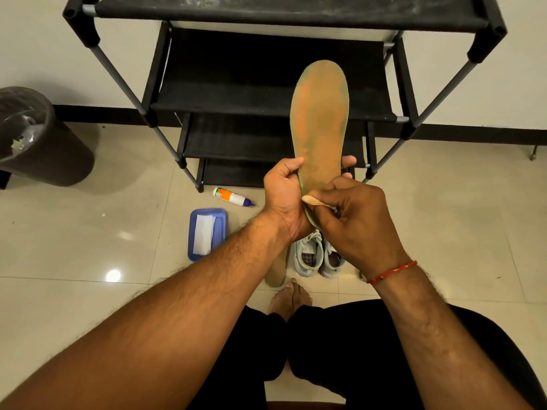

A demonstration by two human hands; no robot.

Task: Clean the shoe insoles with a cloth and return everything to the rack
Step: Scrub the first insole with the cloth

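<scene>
While the left hand (284,187) grips the insole (319,119) low down, thumb on one edge and fingers curled round the back, the head view shows the insole standing up tall in front of the rack (266,84), its toe end up by the middle shelves. The right hand (358,220) pinches a small cloth (315,200) and presses it on the heel end of the insole. This looks like the wiping step, and it seems far from done, as the insole has grey and orange patches all over. To do it well, the left hand should hold tight so the insole does not bend or flop. The cloth should push flat and go in long strokes from heel to toe. It is small, so it should be turned to a clean side when it gets dirty. On the floor in front of the rack sit the shoes (319,255), a second insole (276,270) just beside them, a tray (221,221) with a white sheet (204,235) in it, and a bottle (233,198). All of these go back on the rack later.
</scene>
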